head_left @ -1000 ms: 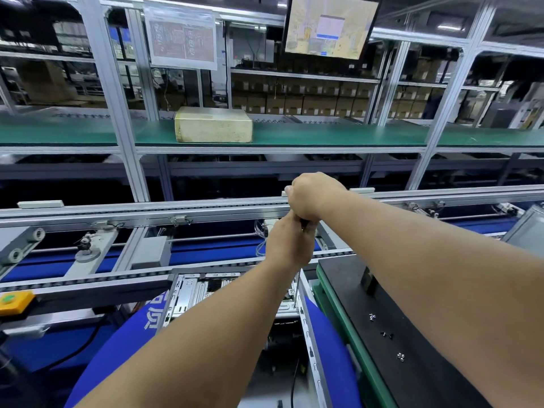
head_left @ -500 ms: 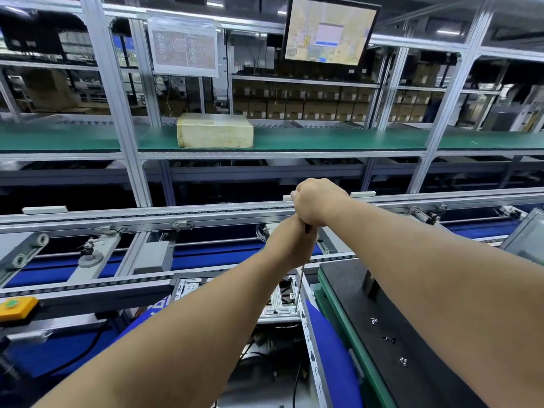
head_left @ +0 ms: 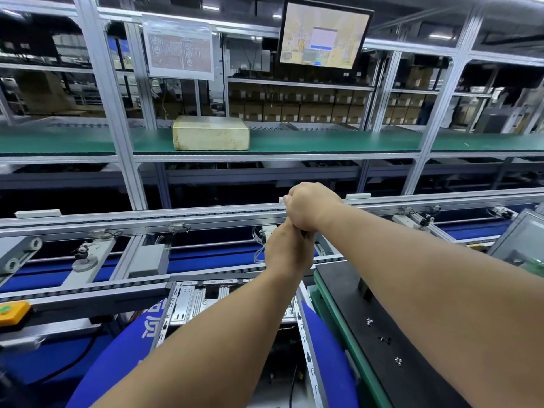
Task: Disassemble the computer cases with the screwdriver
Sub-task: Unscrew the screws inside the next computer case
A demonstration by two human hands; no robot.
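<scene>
1. While both bare forearms reach forward over the line, the right hand (head_left: 309, 206) sits stacked directly on top of the left hand (head_left: 287, 251), the two touching.
2. The right hand is curled into a fist, and a small dark part of a tool, apparently the black-handled screwdriver (head_left: 303, 232), shows just below it where the hands meet; most of the tool is hidden.
3. The left hand's fingers are wrapped round the same spot beneath the right fist, though only its back is visible, so how firmly it holds the tool cannot be told.
4. The open silver sheet-metal computer case (head_left: 188, 301) lies below the hands and forearms, close to the person, between curved blue padded supports (head_left: 326, 343).
5. To the right of the case lies a flat black mat on a green-edged tray (head_left: 347, 293), with several small loose silver and dark screws (head_left: 397, 360) scattered on it.
6. Beyond the hands runs a grey aluminium-framed conveyor with blue belts (head_left: 206, 257).
7. Farther back, a yellowed cream rectangular box (head_left: 210, 134) rests on a green-topped shelf (head_left: 323, 139).
8. Above the shelf hangs a black-framed monitor (head_left: 323, 35), and left of it a laminated printed sheet (head_left: 179, 47).
9. A yellow button housing (head_left: 13, 312) sits at the left edge.
</scene>
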